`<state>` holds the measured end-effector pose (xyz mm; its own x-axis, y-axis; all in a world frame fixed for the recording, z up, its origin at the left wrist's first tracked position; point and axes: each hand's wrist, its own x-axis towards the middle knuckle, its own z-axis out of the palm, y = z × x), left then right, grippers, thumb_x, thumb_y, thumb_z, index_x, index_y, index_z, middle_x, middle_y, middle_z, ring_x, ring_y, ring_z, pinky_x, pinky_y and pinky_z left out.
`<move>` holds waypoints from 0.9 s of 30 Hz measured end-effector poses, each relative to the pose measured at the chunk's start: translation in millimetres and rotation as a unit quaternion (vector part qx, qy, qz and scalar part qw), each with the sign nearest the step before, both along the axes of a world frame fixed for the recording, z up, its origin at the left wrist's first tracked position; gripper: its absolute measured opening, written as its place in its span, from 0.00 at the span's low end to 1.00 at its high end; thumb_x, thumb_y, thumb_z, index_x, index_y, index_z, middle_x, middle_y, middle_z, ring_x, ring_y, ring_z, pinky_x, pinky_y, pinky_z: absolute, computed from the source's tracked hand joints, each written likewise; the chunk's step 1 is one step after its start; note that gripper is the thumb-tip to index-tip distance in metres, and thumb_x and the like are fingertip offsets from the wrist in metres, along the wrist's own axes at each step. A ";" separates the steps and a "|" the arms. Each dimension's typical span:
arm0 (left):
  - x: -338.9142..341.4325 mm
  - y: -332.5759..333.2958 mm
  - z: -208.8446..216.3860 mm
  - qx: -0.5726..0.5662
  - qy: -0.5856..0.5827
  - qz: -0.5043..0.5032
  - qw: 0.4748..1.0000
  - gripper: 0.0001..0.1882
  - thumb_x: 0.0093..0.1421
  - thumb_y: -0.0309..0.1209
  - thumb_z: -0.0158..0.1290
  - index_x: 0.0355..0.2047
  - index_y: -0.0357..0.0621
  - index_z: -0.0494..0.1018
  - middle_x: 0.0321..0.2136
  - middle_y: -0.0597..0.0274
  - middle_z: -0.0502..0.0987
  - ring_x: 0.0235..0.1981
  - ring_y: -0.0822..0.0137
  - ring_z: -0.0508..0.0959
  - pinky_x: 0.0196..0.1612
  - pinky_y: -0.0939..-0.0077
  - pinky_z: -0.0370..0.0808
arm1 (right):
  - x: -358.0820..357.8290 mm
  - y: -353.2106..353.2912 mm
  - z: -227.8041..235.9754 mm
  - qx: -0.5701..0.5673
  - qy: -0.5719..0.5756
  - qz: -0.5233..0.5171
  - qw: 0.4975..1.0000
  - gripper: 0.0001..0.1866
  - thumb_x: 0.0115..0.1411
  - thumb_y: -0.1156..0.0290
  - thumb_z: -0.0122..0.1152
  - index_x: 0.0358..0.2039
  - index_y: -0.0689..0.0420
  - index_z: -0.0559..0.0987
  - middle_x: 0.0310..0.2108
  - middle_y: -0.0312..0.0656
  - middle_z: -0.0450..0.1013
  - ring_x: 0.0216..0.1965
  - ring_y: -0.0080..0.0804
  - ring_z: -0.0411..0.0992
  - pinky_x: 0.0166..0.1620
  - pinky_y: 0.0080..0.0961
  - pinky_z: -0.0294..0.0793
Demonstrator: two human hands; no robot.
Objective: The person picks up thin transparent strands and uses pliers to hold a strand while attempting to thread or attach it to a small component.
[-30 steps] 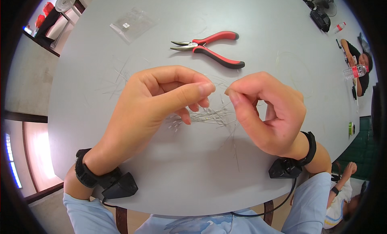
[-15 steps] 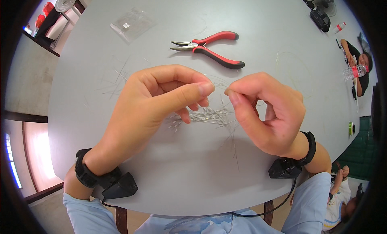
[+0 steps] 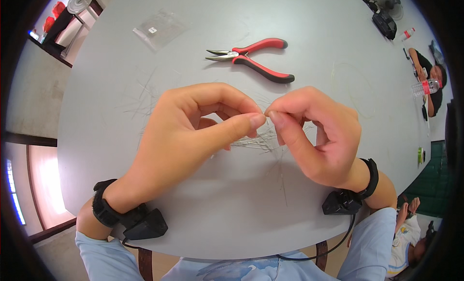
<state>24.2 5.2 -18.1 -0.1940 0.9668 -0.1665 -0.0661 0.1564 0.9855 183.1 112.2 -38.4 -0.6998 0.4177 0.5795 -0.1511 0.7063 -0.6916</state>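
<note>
As left hand (image 3: 181,131), right hand (image 3: 338,128) pinch closed, contents unclear, wires (image 3: 255,143) litter grey table (image 3: 227,213); fan (image 3: 389,5) beyond.

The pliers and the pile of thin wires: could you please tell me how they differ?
The pliers are one sturdy tool with red-and-black handles; the pile of thin wires is many pale, slender strands. The pliers lie in full view, while the left hand hides part of the pile of thin wires. Both rest on the grey table.
</note>
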 end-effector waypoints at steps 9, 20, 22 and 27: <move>1.0 -0.6 1.5 0.001 0.047 -0.007 0.999 0.04 0.54 0.24 0.55 0.31 0.35 0.74 0.28 0.63 0.75 0.29 0.76 0.74 0.28 0.84 0.69 | 5.8 3.8 6.1 -0.061 -0.082 0.054 0.993 0.04 0.57 0.85 0.49 0.31 0.66 0.73 0.27 0.40 0.71 0.22 0.18 0.68 0.25 0.12 0.66; -0.9 1.3 -1.5 -0.017 -0.032 0.035 0.999 0.09 0.57 0.32 0.52 0.31 0.38 0.74 0.23 0.65 0.74 0.26 0.75 0.73 0.28 0.82 0.69 | 9.4 4.0 10.8 -0.053 -0.074 0.038 0.995 0.04 0.54 0.86 0.50 0.29 0.66 0.73 0.26 0.39 0.71 0.20 0.15 0.65 0.25 0.11 0.63; -1.2 1.5 -1.5 -0.026 -0.051 0.040 0.998 0.09 0.57 0.33 0.52 0.32 0.39 0.74 0.23 0.65 0.73 0.26 0.75 0.73 0.27 0.82 0.69 | 9.2 4.4 10.1 -0.045 -0.072 0.037 0.996 0.04 0.53 0.87 0.50 0.28 0.66 0.73 0.26 0.39 0.71 0.20 0.15 0.64 0.25 0.11 0.62; -1.7 1.3 -2.9 -0.023 -0.057 0.035 0.997 0.09 0.57 0.33 0.52 0.32 0.39 0.74 0.23 0.66 0.73 0.26 0.76 0.73 0.27 0.82 0.69 | -0.2 1.5 2.1 -0.045 0.003 0.004 0.999 0.05 0.48 0.86 0.55 0.22 0.62 0.72 0.13 0.30 0.65 0.13 0.12 0.60 0.16 0.10 0.58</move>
